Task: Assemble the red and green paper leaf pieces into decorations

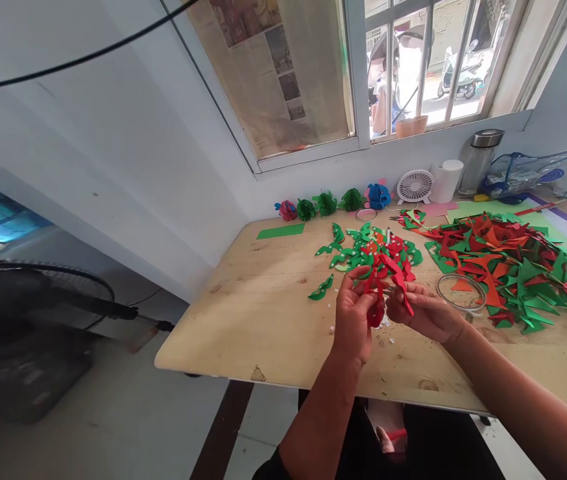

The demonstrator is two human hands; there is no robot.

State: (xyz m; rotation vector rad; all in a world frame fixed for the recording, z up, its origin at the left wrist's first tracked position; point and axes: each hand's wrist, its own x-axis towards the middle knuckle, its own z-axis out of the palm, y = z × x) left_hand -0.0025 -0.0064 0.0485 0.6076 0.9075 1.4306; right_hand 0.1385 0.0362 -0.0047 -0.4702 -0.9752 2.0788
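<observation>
Over the table's near middle, my left hand [354, 319] pinches a red cut-out piece [376, 308] that hangs from the fingertips. Close beside it, my right hand [426, 312] has its fingers closed on another red cut-out piece [403, 293]. The two red pieces nearly meet, and I cannot tell whether they are joined. Something thin and greyish shows between the hands, too small to name. Just beyond lies a heap of green and red cut-outs with white dots [360, 248]. A lone green cut-out [321, 288] rests left of the hands, and small white scraps lie beneath them.
A large pile of red and green offcuts [523, 267] covers the right side, with a tape ring [462, 293] at its edge. Along the wall stand folded paper ornaments [326, 203], a small white fan [415, 186], a white roll [447, 181] and a glass bottle [478, 167].
</observation>
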